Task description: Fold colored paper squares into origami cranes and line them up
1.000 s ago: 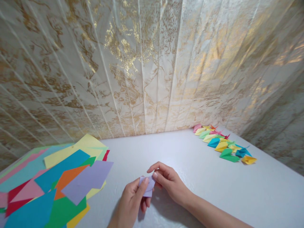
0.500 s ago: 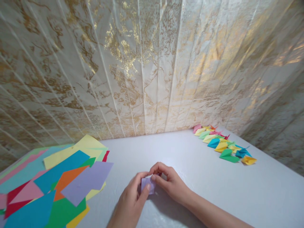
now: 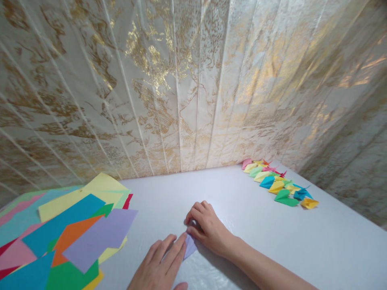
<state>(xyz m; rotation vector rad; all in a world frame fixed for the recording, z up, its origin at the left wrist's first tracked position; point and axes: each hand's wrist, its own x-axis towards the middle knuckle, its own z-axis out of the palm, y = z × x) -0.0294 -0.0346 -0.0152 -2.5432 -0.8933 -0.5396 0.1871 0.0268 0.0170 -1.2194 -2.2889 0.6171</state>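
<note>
A small folded piece of lilac origami paper (image 3: pixel 190 246) lies on the white table in front of me, partly hidden by my fingers. My left hand (image 3: pixel 163 257) is stretched out over its left side, fingers extended, with the fingertips touching the paper's upper end. Curled fingers bring my right hand (image 3: pixel 208 229) to the same end, where thumb and forefinger pinch the paper's edge. Between the hands the visible part of the paper looks like a narrow pointed shape.
Loose coloured paper sheets (image 3: pixel 87 229) are spread in a pile at the left. Several folded paper figures (image 3: pixel 284 198), in green, yellow, blue and pink, stand in rows at the back right. A gold-patterned curtain (image 3: pixel 181 100) hangs behind the white table (image 3: pixel 272 249).
My left hand has gone from gripping the paper with its thumb on top to lying stretched out over it. The lilac paper now shows a pointed shape. The view has shifted slightly right.
</note>
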